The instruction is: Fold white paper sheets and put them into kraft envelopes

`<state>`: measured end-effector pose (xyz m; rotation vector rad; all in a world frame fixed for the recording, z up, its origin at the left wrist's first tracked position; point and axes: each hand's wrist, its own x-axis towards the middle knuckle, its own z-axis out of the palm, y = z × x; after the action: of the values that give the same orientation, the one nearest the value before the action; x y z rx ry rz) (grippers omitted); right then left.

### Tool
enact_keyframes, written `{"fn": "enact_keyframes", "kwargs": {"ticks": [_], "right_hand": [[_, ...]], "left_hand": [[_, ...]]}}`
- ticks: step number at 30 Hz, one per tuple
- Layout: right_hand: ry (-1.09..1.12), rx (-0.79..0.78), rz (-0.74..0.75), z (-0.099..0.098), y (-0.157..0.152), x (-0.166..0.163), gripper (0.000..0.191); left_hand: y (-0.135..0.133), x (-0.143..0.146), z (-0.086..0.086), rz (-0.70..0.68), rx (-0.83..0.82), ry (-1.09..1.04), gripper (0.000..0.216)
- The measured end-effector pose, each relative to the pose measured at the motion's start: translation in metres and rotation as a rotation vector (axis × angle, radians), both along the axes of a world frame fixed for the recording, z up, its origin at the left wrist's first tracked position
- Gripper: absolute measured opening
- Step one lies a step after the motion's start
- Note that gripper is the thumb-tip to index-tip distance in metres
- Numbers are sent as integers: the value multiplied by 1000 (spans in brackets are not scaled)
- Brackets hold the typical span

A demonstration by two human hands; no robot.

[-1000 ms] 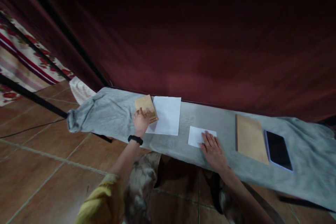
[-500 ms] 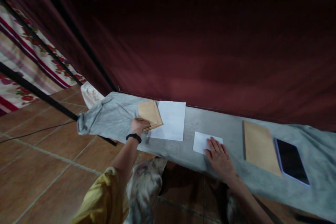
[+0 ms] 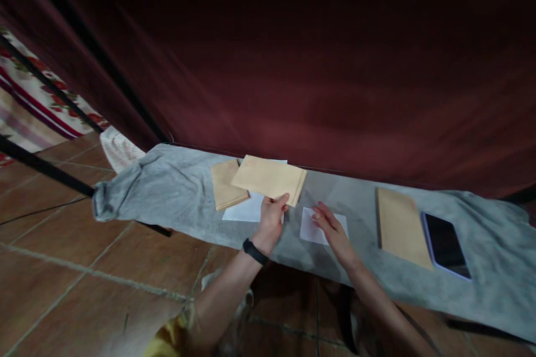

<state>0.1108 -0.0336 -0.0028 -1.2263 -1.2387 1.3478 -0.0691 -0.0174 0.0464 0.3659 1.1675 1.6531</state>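
My left hand (image 3: pixel 274 216), with a black band on the wrist, pinches the lower edge of a brown paper envelope (image 3: pixel 268 174). This envelope is raised above a white sheet of paper (image 3: pixel 243 211) and hides much of it. To its left lies a stack of similar brown envelopes (image 3: pixel 226 183), partly over the sheet. My right hand (image 3: pixel 331 227) hovers at a small white piece of paper (image 3: pixel 312 228), fingers stretched out and holding nothing. Whether its fingertips touch the paper I cannot tell.
A grey cloth (image 3: pixel 176 189) covers the long narrow bench. On the right lie another brown envelope stack (image 3: pixel 402 228) and a dark-screened phone (image 3: pixel 447 246). A dark red curtain (image 3: pixel 293 95) hangs behind, and a black metal bar (image 3: pixel 46 167) crosses at left.
My left hand has taken a brown envelope off the left stack and carried it right, over the white sheet. My right hand has lifted from lying flat on the small paper.
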Motion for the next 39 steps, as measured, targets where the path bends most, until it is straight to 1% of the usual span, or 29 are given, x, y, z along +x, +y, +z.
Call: {"fn": "enact_keyframes", "kwargs": {"ticks": [1,3,5,6,9,12,15,17,20,22,24,27,30,32,35,39], "right_hand": [[66,-25,-21,3,4,0,73],[150,-45,-62,7,12,1,76],[163,-34,-91,8,18,2,75],[152,-22,-102,7,21,2,71],[120,26,-127,5,27,3,54],[149,38,-129,4,31,5,45],[174,13,-148,7,31,6,45],[188,-5,-170,9,28,5,51],[216,-16,-166,10,24,1,60],[201,1,-151,8,25,-1,56],[150,17,-140,3,28,-1,46],[45,36,-139,-3,33,2,33],[-11,45,-166,-3,35,7,23],[39,-10,-160,1,34,10,21],[181,-119,-97,11,31,13,27],[296,-155,-29,18,28,17,34]], "left_hand": [[-4,16,-5,-26,33,24,35],[-11,37,-13,-85,84,61,38],[-16,48,-17,-131,110,86,39],[-17,52,-19,-150,117,95,39],[-20,57,-25,-201,125,115,40],[-21,58,-33,-243,107,158,40],[-21,56,-39,-274,74,217,40],[-21,54,-41,-293,70,275,41],[-22,53,-42,-336,127,399,38],[-23,55,-43,-348,200,464,35],[-24,57,-44,-349,236,486,33],[-26,59,-44,-355,160,426,31],[-27,58,-39,-356,63,261,33],[-27,56,-35,-353,32,101,40],[-23,50,-32,-373,-4,-114,44],[-19,43,-32,-433,-64,-265,46]]}}
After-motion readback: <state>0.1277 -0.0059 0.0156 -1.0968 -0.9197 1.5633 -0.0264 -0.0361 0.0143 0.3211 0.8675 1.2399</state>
